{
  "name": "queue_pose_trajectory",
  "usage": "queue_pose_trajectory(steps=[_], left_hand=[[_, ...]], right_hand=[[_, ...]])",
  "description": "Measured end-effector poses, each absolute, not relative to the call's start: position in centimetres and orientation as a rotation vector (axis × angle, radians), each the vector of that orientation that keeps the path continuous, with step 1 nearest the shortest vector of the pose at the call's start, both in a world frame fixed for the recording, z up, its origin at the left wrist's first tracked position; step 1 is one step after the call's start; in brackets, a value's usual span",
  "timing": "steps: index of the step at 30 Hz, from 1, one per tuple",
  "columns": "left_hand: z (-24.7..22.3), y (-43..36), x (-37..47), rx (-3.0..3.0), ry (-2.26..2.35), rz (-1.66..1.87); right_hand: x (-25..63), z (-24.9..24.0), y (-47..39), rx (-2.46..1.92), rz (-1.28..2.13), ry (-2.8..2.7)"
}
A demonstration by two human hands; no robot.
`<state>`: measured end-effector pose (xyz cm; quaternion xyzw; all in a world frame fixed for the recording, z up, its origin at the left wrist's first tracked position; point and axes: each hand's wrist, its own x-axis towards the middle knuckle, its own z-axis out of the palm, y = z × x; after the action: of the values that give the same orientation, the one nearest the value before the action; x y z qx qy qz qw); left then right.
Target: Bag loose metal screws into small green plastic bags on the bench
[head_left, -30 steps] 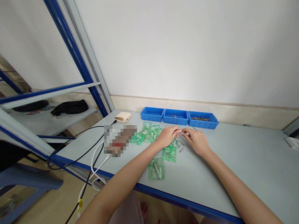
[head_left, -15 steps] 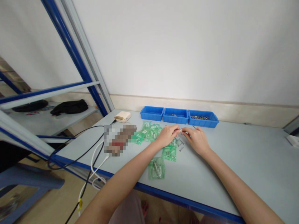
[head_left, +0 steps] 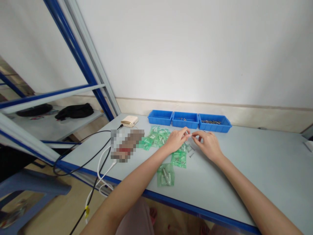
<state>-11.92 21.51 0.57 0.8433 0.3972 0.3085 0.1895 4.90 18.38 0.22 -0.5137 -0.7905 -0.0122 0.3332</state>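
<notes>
Three blue bins [head_left: 189, 119], beige box [head_left: 129, 121], cables [head_left: 97, 156].

The green bags [head_left: 165, 174] are seen as glossy, see-through plastic. The blue trays [head_left: 160, 117] appear plastic; the tabletop [head_left: 244, 169] is smooth and matt.

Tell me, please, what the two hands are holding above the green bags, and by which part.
The left hand and right hand pinch a small pale part between their fingertips, one at each end. What it is is too small to tell.
</notes>
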Motion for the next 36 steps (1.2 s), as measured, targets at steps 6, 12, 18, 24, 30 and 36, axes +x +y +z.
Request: queue_pose_trajectory(steps=[6,12,18,24,30,36], left_hand=[[0.75,21.38,-11.96,2.374,1.118,0.840],[0.55,21.47,-11.94,2.395,1.117,0.880],[0.56,21.49,-12.02,2.412,1.073,0.871],[0.62,21.39,-11.99,2.396,1.156,0.879],[0.68,21.29,-11.96,2.351,1.114,0.832],[0.68,21.30,-12.01,2.394,1.088,0.852]], right_hand=[[5.08,0.06,18.57,-1.301,-0.025,-2.093],[5.23,-0.33,18.88,-1.287,-0.031,-2.098],[5.13,-0.06,18.65,-1.305,-0.013,-2.125],[5.13,-0.24,18.66,-1.264,0.026,-2.137],[5.39,-0.26,18.86,-1.277,-0.008,-2.133],[5.31,-0.20,18.75,-1.297,0.006,-2.144]])
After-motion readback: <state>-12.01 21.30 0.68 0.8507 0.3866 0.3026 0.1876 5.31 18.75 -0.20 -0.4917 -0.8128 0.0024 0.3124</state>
